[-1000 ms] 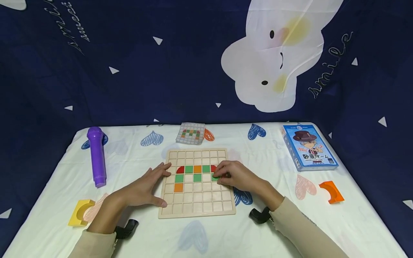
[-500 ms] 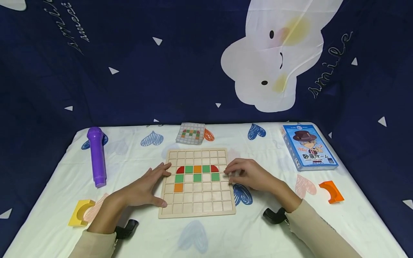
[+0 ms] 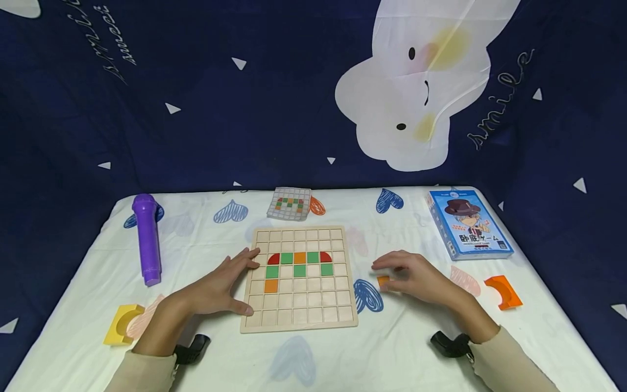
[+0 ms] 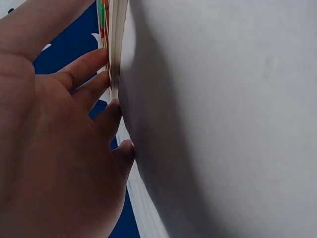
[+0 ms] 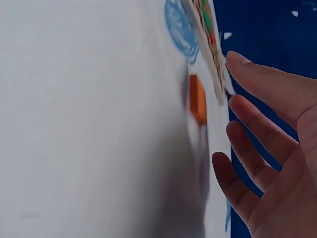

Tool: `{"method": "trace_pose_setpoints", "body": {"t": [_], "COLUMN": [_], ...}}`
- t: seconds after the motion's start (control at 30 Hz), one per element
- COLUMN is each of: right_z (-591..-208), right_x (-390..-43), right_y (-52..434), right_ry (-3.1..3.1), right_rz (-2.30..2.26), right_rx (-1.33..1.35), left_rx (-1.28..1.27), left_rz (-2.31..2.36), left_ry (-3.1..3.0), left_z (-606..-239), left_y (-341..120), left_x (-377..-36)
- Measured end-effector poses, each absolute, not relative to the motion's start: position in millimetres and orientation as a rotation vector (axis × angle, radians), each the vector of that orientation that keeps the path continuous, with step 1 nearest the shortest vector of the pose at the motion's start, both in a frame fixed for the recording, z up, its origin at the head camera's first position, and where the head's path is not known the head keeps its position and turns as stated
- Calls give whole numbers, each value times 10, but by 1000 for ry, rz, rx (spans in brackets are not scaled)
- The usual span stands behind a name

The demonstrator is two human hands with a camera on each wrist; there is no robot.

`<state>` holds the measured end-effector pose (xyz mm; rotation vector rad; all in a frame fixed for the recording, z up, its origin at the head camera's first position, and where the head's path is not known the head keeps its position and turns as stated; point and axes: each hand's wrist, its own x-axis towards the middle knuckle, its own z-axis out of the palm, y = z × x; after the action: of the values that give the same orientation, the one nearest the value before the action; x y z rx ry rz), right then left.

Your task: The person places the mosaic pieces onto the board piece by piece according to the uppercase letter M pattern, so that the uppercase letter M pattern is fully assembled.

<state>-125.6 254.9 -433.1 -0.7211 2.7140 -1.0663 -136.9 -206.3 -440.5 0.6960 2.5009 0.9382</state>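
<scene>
Left hand [image 3: 215, 286] lies flat with straight fingers on the left edge of the wooden grid board [image 3: 299, 313], lower centre. Right hand [image 3: 416, 277] hovers open, holding nothing, over a small orange tile [image 3: 383, 281] on the cloth

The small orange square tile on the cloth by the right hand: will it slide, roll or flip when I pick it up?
The small orange square tile looks flat and thin, so it probably won't roll. It likely weighs little and may skid on the white heart-print tablecloth if nudged. Lying low beneath the right hand, it probably needs a fingertip pinch at its edges.
</scene>
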Motion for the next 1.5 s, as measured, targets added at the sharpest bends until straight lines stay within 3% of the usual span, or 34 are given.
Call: {"method": "trace_pose_setpoints", "body": {"t": [0.8, 1.5], "right_z": [-4569, -4499], "right_x": [-1115, -1178], "right_y": [2756, 2720], "right_ry": [2774, 2715], "right_rz": [-1037, -1099], "right_rx": [-692, -639], "left_rx": [691, 662], "left_rz": [968, 955], "left_ry": [2496, 2502], "left_z": [-4397, -4392], "left_y": [-2046, -2036], "left_x": [-1341, -1358]}}
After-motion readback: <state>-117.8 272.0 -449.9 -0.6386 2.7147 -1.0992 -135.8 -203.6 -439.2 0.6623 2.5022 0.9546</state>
